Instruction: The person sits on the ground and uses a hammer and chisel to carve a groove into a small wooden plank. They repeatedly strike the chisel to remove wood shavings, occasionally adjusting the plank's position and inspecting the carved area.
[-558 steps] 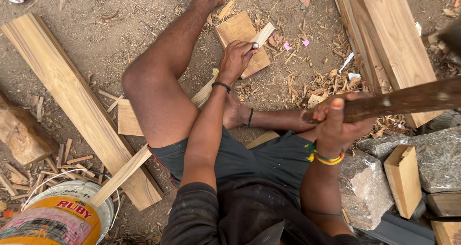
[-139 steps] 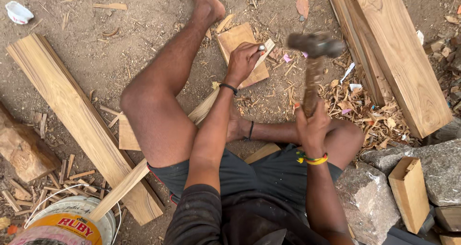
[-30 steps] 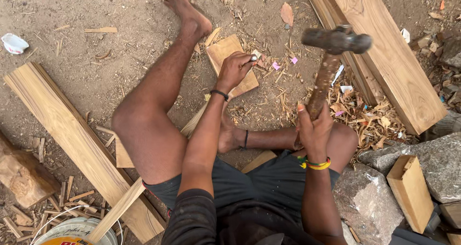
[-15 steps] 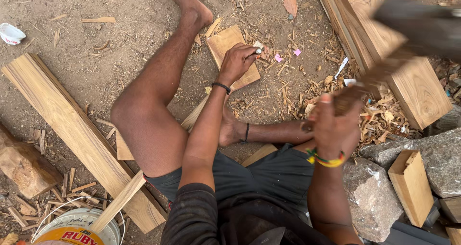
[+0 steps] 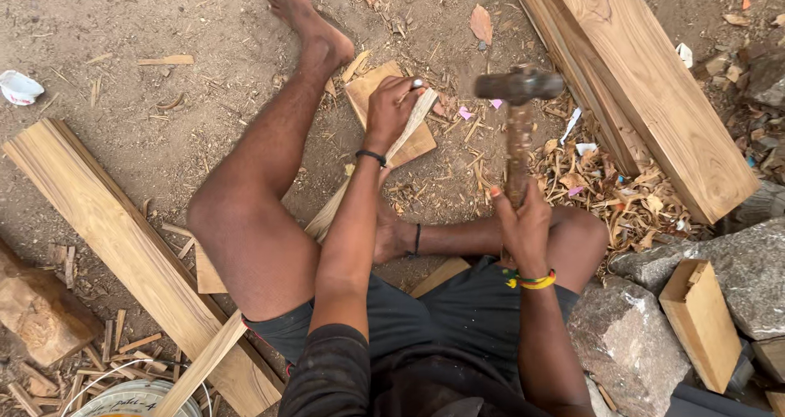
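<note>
Far out to the left of both hands lies a long pale plank (image 5: 123,253) on the dirt, with a white bucket rim (image 5: 135,396) near its lower end. Moving right, the left hand (image 5: 391,110) has its fingers wrapped tight round a slim wooden strip (image 5: 372,168) — the strip runs from under the fingertips back down past the wrist, its top end pressed on a small square board (image 5: 392,118) beneath the knuckles. Right of those fingers, well apart from them, the right hand (image 5: 523,225) is closed round the hammer (image 5: 518,123) handle; the head stands above its fingertips, level with the left hand. Half a second ago the hammer was swung up and blurred — now it has dropped to a low, poised height, so another blow at the strip seems in hand. Beyond lie shavings (image 5: 605,188) and a broad plank (image 5: 646,90).
</note>
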